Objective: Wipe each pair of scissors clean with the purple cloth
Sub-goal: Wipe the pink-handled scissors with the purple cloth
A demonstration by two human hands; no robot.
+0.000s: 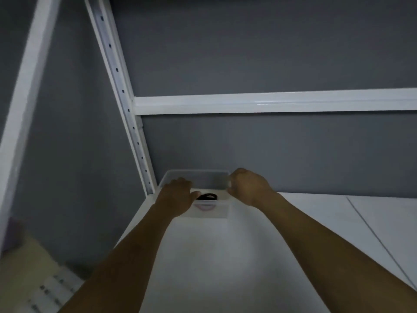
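Note:
A clear plastic box [209,211] stands at the back left corner of a white shelf. Inside it a black scissor handle [208,196] shows over the front wall, and a pinkish handle [205,208] shows blurred through that wall. My left hand [178,195] grips the box's left rim with curled fingers. My right hand [249,186] grips the right rim the same way. Both arms reach forward from the bottom of the view. The purple cloth is not clearly in view.
The white shelf surface [225,256] runs toward me and to the right. A white perforated upright [126,105] and a white crossbeam [270,102] frame the grey wall behind. A cardboard box [24,267] sits low at the left.

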